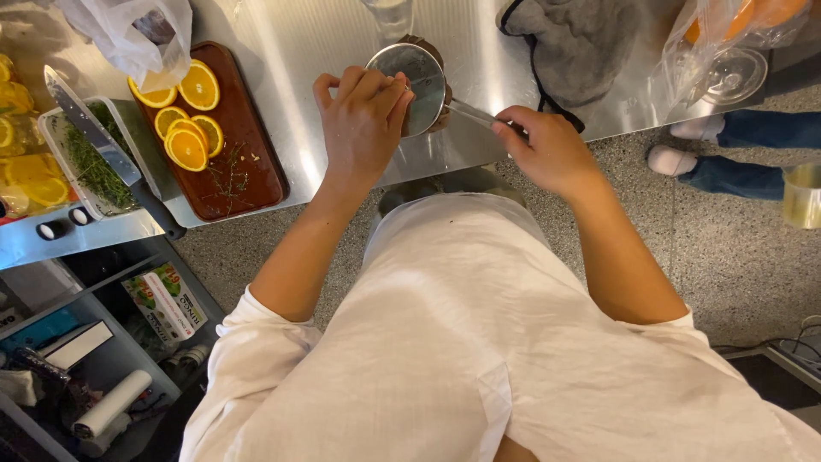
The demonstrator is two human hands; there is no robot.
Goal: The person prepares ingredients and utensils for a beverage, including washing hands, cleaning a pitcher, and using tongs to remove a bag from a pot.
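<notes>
Head view: a round metal strainer (410,85) is held over the steel bench (308,51), its handle pinched by the right grip (547,150). The left grip (363,120) is cupped closed over its rim, beside orange slices (188,128).

I see a small round fine-mesh metal strainer (412,81) with a thin steel handle, tilted over a squat dark-brown round vessel (438,115) at the near edge of the steel counter (325,51). The vessel sits right of the brown wooden tray (256,171), mostly hidden beneath the strainer.
</notes>
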